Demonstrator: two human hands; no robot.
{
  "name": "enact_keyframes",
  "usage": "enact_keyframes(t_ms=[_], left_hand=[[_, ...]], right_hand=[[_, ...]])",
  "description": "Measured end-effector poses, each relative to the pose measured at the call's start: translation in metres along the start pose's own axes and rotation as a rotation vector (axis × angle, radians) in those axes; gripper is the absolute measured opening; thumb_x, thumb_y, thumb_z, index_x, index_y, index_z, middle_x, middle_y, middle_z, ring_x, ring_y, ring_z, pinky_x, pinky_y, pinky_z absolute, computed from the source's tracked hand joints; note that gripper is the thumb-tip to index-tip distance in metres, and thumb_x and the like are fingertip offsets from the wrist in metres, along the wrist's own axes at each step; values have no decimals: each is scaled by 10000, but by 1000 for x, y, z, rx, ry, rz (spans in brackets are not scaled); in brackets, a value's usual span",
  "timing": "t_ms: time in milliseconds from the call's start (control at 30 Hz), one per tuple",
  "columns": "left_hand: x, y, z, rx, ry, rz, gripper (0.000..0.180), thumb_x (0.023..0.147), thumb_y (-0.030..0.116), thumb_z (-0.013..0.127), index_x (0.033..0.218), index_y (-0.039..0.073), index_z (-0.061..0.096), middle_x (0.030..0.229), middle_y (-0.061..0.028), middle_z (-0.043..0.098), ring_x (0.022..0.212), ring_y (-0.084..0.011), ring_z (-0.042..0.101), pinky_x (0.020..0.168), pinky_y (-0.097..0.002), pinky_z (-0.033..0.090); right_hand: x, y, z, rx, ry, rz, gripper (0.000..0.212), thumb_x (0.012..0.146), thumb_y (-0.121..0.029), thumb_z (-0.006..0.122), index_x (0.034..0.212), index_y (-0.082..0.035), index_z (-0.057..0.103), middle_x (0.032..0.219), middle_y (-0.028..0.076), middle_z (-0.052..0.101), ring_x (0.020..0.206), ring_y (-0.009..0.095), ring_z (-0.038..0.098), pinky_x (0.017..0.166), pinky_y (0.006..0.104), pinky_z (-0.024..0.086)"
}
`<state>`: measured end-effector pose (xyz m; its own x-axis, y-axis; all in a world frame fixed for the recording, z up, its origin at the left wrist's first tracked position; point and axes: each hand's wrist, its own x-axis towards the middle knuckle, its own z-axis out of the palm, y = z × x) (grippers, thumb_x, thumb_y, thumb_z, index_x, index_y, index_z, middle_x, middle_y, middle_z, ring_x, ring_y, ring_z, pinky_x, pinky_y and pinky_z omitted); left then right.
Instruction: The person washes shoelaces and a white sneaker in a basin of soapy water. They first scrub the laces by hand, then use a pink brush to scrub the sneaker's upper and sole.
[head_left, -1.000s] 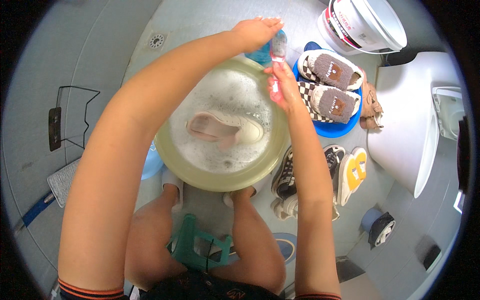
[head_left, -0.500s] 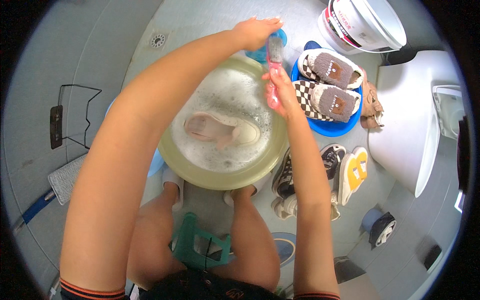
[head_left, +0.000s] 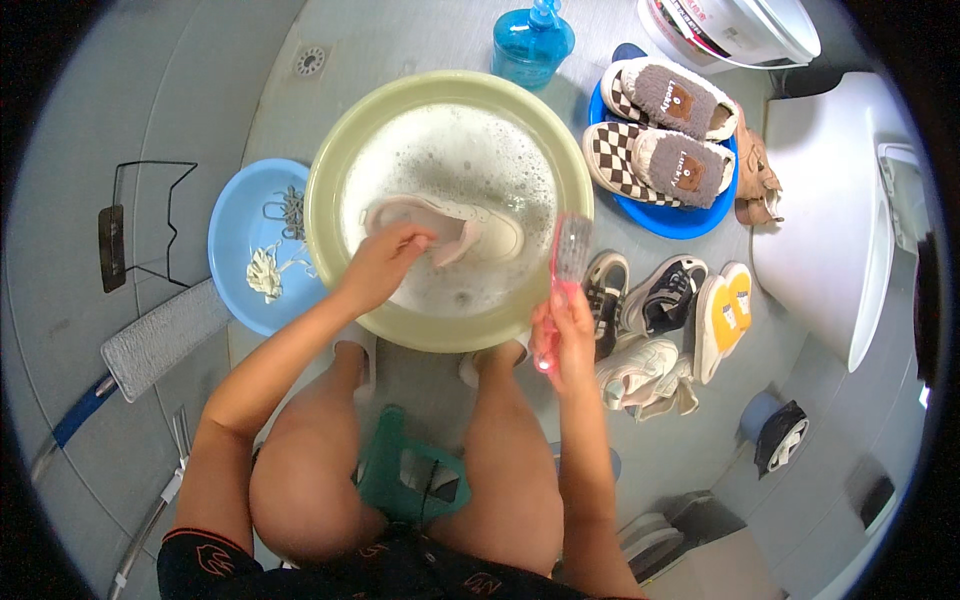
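A pale beige shoe [head_left: 495, 236] lies on its side in sudsy water inside a yellow-green basin [head_left: 450, 338]. My left hand [head_left: 382, 268] reaches over the basin's near left rim, its fingers curled together at the shoe's opening and covering part of it. In my right hand [head_left: 568, 335] is a pink-handled scrub brush [head_left: 572, 250], held upright by the basin's right rim with its bristled head pointing away from me. Beyond the basin stands a blue pump bottle [head_left: 530, 50], touched by neither hand.
At left, a light-blue basin [head_left: 225, 235] holds shoelaces [head_left: 265, 272]. Checkered slippers [head_left: 685, 165] sit in a blue basin [head_left: 668, 222] at right, near a white bucket [head_left: 730, 30] and toilet [head_left: 810, 220]. Several shoes [head_left: 670, 295] stand below them. A green stool [head_left: 385, 470] is under me.
My left hand has come back from the pump bottle to the shoe. My right hand has drawn the brush toward me, out to the basin's right side. The view has shifted slightly.
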<state>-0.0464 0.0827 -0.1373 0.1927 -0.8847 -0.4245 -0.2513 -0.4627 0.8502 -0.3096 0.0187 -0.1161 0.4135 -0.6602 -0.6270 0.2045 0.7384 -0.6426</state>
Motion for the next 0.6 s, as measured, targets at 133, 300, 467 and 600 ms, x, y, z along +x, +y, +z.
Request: enact_keyframes(t_ms=[133,300,467,600], left_hand=[[31,-9,16,34,-52,-59,430,922,375,491,1127,2,554,1030,-103,610,984,-206,576,856,-291,444],[60,-20,20,-369,75,-268,383,905,298,481,1121,-10,553,993,-111,619,951,-204,581,836,-306,448],[51,-66,25,-28,-267,-249,355,899,152,456,1215,-1,508,1104,-79,575,971,-125,538,827,-248,441],[66,-51,39,-275,-531,-381,360,882,80,466,1235,19,507,1095,-51,570,932,-117,539,797,-242,441]], right_hand=[[-17,13,-2,65,71,-20,241,960,-174,461,1176,-67,473,730,54,568,443,84,479,386,206,378],[-14,6,4,55,114,-73,219,958,-171,464,1148,-64,481,733,55,571,443,82,478,385,204,375],[-2,4,5,-18,111,-97,167,960,-167,459,1085,-60,489,737,58,576,443,81,476,387,203,372],[1,2,5,-21,108,-107,149,960,-161,456,1062,-59,492,738,60,579,439,83,475,385,202,365]])
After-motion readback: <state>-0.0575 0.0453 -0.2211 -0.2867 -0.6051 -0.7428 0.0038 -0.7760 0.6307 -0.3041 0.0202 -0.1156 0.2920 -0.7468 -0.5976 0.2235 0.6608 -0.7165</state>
